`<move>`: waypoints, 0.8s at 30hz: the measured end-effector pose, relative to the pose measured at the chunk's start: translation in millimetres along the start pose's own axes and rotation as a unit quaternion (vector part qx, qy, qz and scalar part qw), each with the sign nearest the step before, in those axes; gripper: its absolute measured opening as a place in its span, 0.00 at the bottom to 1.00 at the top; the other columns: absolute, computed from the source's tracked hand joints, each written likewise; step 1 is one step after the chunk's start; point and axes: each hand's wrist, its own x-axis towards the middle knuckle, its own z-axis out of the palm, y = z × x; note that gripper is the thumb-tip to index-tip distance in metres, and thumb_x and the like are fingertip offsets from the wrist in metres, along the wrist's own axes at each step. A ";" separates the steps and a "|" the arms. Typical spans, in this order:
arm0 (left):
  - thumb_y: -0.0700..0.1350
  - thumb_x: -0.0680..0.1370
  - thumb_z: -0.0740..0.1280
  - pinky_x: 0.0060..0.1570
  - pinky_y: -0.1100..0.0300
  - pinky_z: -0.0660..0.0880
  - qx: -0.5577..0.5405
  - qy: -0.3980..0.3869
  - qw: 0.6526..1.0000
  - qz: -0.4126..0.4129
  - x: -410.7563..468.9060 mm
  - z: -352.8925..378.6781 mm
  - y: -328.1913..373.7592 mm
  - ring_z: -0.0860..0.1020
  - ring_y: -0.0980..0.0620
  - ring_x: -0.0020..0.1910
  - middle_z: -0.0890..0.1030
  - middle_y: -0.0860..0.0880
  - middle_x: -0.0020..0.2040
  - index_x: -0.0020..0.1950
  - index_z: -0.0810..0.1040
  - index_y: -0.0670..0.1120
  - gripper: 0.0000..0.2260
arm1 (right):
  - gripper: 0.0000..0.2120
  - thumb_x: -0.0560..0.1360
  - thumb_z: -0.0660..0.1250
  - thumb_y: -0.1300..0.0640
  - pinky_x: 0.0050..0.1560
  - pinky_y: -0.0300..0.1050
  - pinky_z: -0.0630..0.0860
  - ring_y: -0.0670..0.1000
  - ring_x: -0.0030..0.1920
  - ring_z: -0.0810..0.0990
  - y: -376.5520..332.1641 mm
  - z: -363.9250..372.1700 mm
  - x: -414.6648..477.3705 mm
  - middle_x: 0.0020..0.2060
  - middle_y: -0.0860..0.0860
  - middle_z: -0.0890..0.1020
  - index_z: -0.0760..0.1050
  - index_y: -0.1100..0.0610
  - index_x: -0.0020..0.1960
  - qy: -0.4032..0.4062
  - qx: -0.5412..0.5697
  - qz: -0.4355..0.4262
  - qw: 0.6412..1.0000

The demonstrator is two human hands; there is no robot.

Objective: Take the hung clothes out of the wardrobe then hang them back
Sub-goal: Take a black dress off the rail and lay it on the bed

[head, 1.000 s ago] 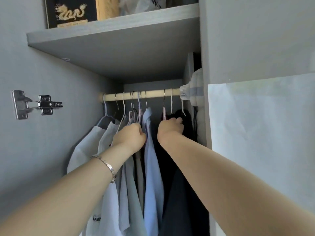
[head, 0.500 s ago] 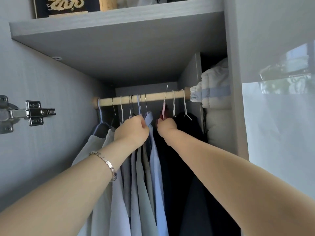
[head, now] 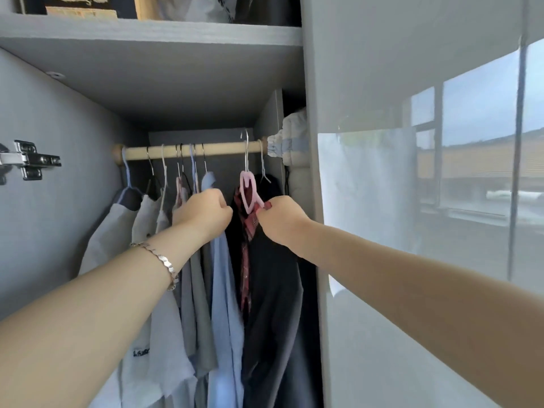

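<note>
A wooden rail (head: 217,149) crosses the wardrobe under a grey shelf. Several shirts hang from it on wire hooks: white and grey ones on the left, a light blue shirt (head: 225,290) in the middle, dark garments on the right. My right hand (head: 279,219) grips the shoulder of a pink hanger (head: 248,191) carrying a red plaid garment (head: 246,260); its hook rises above the rail. My left hand (head: 206,214), curled into a fist, grips the tops of the grey and blue shirts and holds them to the left. A gap lies between both hands.
The grey shelf (head: 153,33) above holds a box and bags. A metal door hinge (head: 29,160) juts from the left wall. A glossy white door panel (head: 412,201) stands close on the right. A padded white and blue item (head: 291,142) is stuffed beside the rail's right end.
My right hand has lifted the pink hanger so its hook rises off the rail, and moved right. The red plaid garment has come into view. The camera has swung right.
</note>
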 end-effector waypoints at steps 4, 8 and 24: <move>0.43 0.75 0.58 0.46 0.54 0.75 -0.001 -0.031 0.999 -0.007 -53.4 -13.0 25.0 0.79 0.45 0.44 0.80 0.47 0.43 0.45 0.74 0.47 0.06 | 0.14 0.79 0.56 0.59 0.30 0.34 0.62 0.44 0.30 0.64 12.8 -35.5 -71.5 0.32 0.48 0.67 0.64 0.54 0.34 -0.024 -0.057 -0.004 0.998; 0.42 0.75 0.57 0.37 0.59 0.69 -0.021 -0.057 0.998 -0.015 -129.2 -7.1 58.0 0.78 0.45 0.43 0.80 0.46 0.43 0.41 0.72 0.48 0.06 | 0.04 0.78 0.56 0.61 0.32 0.34 0.63 0.46 0.32 0.66 43.2 -74.5 -158.6 0.33 0.49 0.68 0.68 0.59 0.46 -0.042 -0.096 0.026 0.994; 0.45 0.77 0.58 0.41 0.58 0.70 -0.071 -0.314 0.932 0.166 -388.6 122.6 200.9 0.76 0.48 0.44 0.78 0.49 0.46 0.51 0.74 0.48 0.07 | 0.12 0.78 0.57 0.60 0.27 0.38 0.61 0.47 0.30 0.68 156.9 -162.6 -469.4 0.31 0.49 0.71 0.68 0.51 0.37 0.100 -0.124 0.339 0.927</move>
